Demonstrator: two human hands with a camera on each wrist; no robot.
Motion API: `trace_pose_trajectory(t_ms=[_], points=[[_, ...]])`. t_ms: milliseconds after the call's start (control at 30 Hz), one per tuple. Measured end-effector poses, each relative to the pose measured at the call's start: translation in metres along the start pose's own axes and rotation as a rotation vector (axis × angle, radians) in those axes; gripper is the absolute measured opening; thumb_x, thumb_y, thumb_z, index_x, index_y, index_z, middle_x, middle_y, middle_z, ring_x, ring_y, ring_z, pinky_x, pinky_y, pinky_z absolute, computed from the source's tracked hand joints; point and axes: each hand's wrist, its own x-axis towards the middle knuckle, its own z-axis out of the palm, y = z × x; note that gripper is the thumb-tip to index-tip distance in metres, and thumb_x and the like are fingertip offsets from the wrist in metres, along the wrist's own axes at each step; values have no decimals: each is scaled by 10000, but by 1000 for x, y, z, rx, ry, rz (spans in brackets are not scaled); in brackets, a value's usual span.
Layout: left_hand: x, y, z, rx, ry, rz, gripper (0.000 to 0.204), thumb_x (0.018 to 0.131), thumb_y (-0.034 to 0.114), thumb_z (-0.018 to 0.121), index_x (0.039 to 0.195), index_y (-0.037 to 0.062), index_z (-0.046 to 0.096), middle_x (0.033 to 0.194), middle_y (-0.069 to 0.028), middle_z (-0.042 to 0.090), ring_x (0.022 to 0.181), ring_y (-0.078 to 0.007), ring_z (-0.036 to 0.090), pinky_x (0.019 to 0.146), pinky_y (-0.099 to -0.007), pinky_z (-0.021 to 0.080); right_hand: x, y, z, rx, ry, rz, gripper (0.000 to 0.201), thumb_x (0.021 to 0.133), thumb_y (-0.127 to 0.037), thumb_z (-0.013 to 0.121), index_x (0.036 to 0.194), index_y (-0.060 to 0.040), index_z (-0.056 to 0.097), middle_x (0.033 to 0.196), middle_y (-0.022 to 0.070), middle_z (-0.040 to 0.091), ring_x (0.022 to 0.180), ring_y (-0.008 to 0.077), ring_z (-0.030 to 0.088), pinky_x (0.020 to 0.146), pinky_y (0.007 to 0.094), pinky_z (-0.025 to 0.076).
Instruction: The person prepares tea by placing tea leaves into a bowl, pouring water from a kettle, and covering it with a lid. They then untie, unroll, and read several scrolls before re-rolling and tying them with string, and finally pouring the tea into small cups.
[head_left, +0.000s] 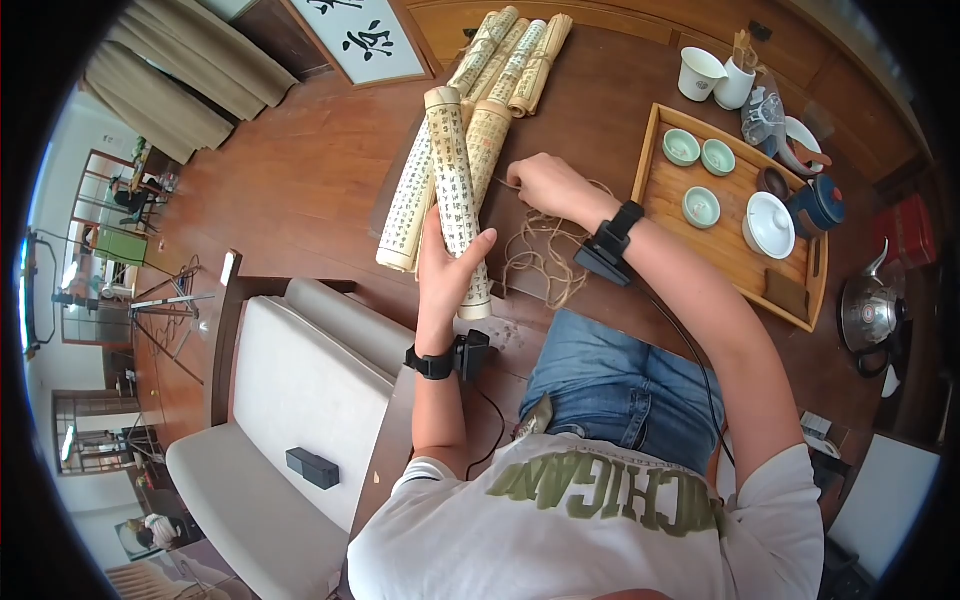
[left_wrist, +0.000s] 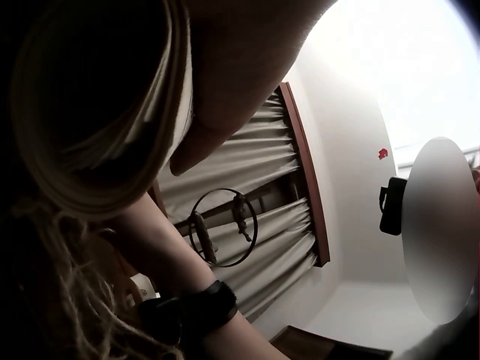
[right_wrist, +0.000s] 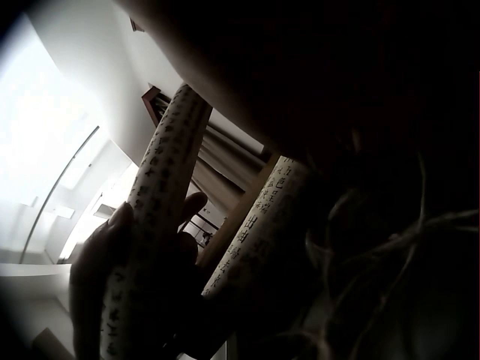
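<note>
My left hand (head_left: 448,262) grips a rolled paper scroll (head_left: 452,170) covered in dark brush writing, thumb along its side near the lower end. The open end of this scroll (left_wrist: 178,124) looms large in the left wrist view. Beneath it on the table lie another written scroll (head_left: 405,215) and a yellower one (head_left: 489,130). To the right, my right hand (head_left: 556,188) has curled fingers pinching the thin brown twine (head_left: 545,262), whose tangled loops spread below it at the table edge. The right wrist view is dark, with the fingertips hidden.
Several tied scrolls (head_left: 541,62) lie farther back. On the right a wooden tray (head_left: 655,180) holds pale green cups (head_left: 681,147), a white lidded bowl (head_left: 769,226) and a blue pot (head_left: 822,203). A steel kettle (head_left: 870,310) stands beyond; a bench (head_left: 300,360) is at left.
</note>
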Motion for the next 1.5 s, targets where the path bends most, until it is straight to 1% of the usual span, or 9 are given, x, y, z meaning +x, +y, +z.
trace_pose_trajectory(t_ms=[133,367,533,667,767,867,1067,1400,1500], points=[[-2,-1,1,-49,1,-34,695,880,205,820,1440,-21,477,1231,-99,619,1098,-179,589,973,-335,480,-32,-10,-26,87,-71,55,133,882,-91,647,941,-43,756,902,166,745,921,341,720,808,428,566],[2,-1,11,-52,-57,-104,557,896,191,805,1337,-3,524,1062,-53,645,934,-115,607,811,-277,513,-77,-11,-36,75,110,-222,164,897,-161,673,943,-9,712,956,157,683,873,342,686,793,431,557],[7,8,31,-262,-211,-194,459,921,172,779,1279,15,537,970,-36,655,874,-105,646,771,-273,537,-91,-37,-24,2,-222,-122,549,822,-365,803,1130,60,642,1091,194,616,1031,345,643,900,429,538],[26,-4,42,-211,-209,-101,438,920,181,780,1251,5,554,976,-36,653,882,-103,637,774,-268,535,-96,-42,-3,-130,-34,-149,567,802,-300,821,1199,46,611,1150,181,616,1094,348,624,936,443,564],[34,-5,45,-149,-206,-103,440,911,187,790,1231,-4,558,954,-35,651,855,-102,635,756,-266,529,-100,-36,9,-190,115,-178,314,823,-196,781,1057,-9,683,1039,153,658,1029,324,673,848,428,602],[37,3,49,-262,-202,-137,371,918,162,778,1175,10,559,905,-44,658,794,-124,662,716,-272,531,-105,-31,6,-335,29,-238,187,866,-107,669,1012,9,665,1002,133,667,977,324,683,828,405,595],[56,-3,58,-349,-144,-121,275,953,153,724,1125,32,546,822,-53,622,865,-200,726,716,-296,513,-134,-30,-20,-118,9,-291,54,864,-78,657,894,-39,679,935,115,668,881,310,694,763,411,573],[64,-4,61,-154,-107,7,360,937,187,748,1173,15,538,905,-57,643,869,-182,723,734,-304,534,-137,-26,-87,299,611,-30,103,887,-18,657,962,-47,723,974,132,663,894,326,676,772,421,545],[65,1,49,171,-158,121,466,902,241,785,1226,2,552,955,-90,678,860,-215,724,733,-331,541,-130,-4,-83,-54,497,-116,255,822,113,613,1025,-3,716,997,149,677,917,336,665,815,402,533]])
